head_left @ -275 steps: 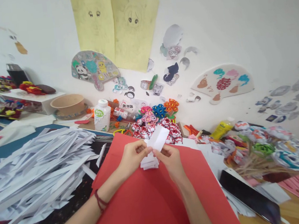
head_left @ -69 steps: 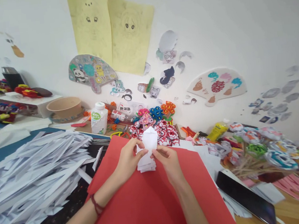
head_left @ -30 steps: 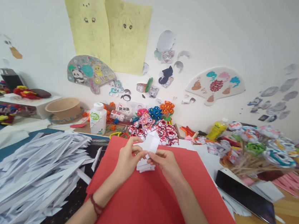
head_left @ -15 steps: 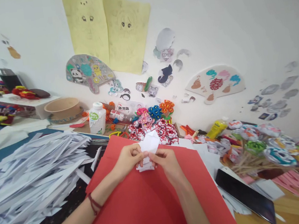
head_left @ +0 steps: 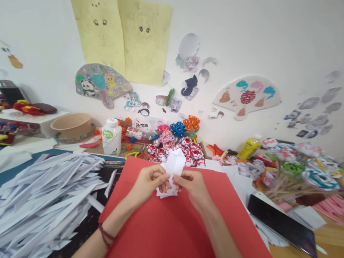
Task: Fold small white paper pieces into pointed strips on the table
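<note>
Both my hands meet over a large red sheet (head_left: 172, 236) on the table. My left hand (head_left: 148, 182) and my right hand (head_left: 194, 186) pinch a small folded piece of white paper (head_left: 176, 163) between thumbs and fingers, its top sticking up above them. Under the hands, on the red sheet, lies a small stack of folded white papers (head_left: 166, 191). A red string bracelet is on my left wrist.
A big heap of white paper strips (head_left: 37, 198) fills the left. Behind the hands stand a white bottle (head_left: 111, 136), paper flowers (head_left: 178, 130) and red-white folded pieces. A dark tablet (head_left: 281, 226) and colourful pinwheels on sticks (head_left: 307, 171) lie at the right.
The long white strip of 9 seconds ago has been folded shorter, first into a pointed shape, now a compact piece. My hands have stayed in place over the red sheet.
</note>
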{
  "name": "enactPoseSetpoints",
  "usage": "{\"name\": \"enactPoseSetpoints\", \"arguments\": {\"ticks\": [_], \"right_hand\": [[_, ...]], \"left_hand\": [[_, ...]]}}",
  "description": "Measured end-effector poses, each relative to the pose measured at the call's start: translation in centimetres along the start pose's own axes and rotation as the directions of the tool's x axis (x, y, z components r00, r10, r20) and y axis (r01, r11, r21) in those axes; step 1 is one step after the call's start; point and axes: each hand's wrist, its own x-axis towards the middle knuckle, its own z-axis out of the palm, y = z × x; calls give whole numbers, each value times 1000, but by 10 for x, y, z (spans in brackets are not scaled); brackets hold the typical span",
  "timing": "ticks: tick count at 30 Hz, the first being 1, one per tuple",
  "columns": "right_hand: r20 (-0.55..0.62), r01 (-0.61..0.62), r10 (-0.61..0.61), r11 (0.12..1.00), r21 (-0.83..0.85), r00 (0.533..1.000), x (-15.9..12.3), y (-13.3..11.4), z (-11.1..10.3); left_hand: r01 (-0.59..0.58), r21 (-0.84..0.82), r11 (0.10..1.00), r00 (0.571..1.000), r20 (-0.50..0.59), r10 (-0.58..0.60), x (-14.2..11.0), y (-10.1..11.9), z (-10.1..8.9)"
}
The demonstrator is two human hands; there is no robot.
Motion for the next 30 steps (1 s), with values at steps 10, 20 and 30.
{"name": "enactPoseSetpoints", "arguments": {"ticks": [10, 20, 30], "right_hand": [[-24, 29, -30, 1000, -10, 999, 0, -1, 2], [-35, 52, -51, 998, 19, 998, 0, 1, 4], [-47, 63, -63, 998, 2, 997, -1, 0, 7]], "left_hand": [[-58, 37, 998, 997, -56, 60, 0, -2, 6], [-76, 93, 993, 985, -147, 90, -3, -2, 14], [-101, 176, 979, 977, -168, 131, -4, -1, 15]]}}
